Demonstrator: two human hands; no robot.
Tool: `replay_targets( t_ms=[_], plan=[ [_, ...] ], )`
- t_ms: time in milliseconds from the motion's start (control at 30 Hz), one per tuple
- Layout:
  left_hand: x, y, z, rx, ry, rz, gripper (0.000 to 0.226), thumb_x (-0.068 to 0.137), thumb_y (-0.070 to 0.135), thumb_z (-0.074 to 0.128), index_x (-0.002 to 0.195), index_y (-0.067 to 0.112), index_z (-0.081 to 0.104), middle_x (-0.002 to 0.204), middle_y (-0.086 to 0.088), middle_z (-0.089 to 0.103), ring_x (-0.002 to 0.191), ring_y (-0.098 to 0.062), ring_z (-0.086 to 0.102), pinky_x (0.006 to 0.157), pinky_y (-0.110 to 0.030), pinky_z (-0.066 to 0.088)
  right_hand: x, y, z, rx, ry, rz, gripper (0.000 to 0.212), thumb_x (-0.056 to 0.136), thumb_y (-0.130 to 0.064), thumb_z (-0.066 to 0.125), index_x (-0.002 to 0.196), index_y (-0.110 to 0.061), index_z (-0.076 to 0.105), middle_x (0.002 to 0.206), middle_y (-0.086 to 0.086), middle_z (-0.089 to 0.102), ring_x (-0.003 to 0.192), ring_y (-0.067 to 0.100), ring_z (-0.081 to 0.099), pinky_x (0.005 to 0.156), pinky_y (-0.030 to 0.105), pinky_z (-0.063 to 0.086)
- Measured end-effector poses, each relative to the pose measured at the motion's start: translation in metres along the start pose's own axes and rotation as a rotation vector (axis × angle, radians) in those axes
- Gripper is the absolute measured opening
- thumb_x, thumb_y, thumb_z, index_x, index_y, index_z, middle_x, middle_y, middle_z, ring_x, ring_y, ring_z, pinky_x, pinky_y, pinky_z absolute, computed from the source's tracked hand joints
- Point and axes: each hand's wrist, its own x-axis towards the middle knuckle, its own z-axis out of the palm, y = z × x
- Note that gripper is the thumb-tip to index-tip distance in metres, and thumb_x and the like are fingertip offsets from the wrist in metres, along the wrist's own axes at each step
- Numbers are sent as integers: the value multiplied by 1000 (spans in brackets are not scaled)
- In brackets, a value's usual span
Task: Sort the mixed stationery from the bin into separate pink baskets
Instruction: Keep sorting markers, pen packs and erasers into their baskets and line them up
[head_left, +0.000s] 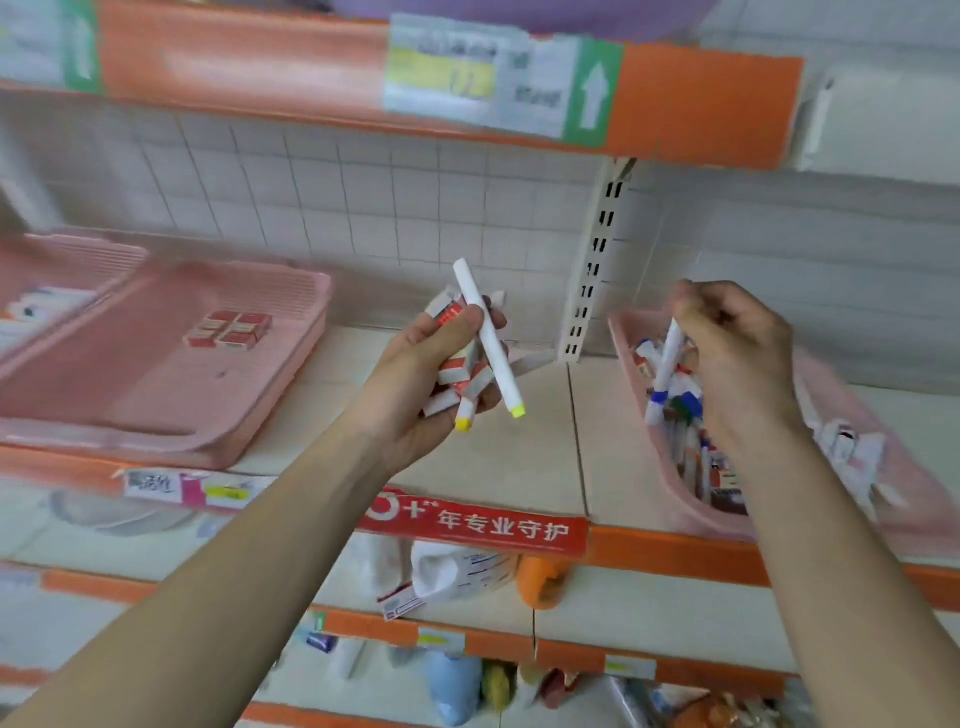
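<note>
A pink bin (691, 504) sits on the right, angled, heaped with mixed pens and small boxes. Just above it, the right hand (737, 353) pinches a white blue-capped pen (669, 358) by its top, tip hanging down. In the middle, the left hand (415, 384) grips a bunch of red-and-white boxes (457, 371) and two white yellow-tipped pens (488, 338), tips pointing near. On the left lies a shallow pink basket (156, 415) holding four red boxes (228, 328) packed together. Another pink basket (62, 260) overlaps its far-left edge.
</note>
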Motion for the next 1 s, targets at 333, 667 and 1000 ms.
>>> replay_targets(
  t_ms=[333, 667, 1000],
  plan=[
    [-110, 128, -161, 33, 201, 166, 18, 89, 22, 57, 86, 14, 73, 82, -2, 61, 57, -10, 58, 53, -25, 52, -100, -23, 208, 163, -158, 124, 21, 95, -24, 65, 78, -12, 61, 56, -1, 62, 54, 13, 53, 52, 23, 42],
    [-167, 195, -269, -42, 396, 285, 25, 90, 22, 60, 107, 4, 57, 82, -8, 57, 68, -15, 64, 47, -25, 53, -139, -14, 328, 142, -376, 294, 5, 91, -10, 66, 86, -9, 67, 76, 13, 72, 68, 21, 61, 67, 31, 48],
    [-152, 239, -315, -31, 521, 353, 13, 98, 21, 54, 94, 11, 62, 89, -6, 58, 68, -16, 61, 60, -30, 58, -106, -10, 405, 154, -504, 301, 3, 90, -3, 66, 88, -1, 64, 74, 10, 72, 66, 17, 62, 65, 27, 50]
  ],
)
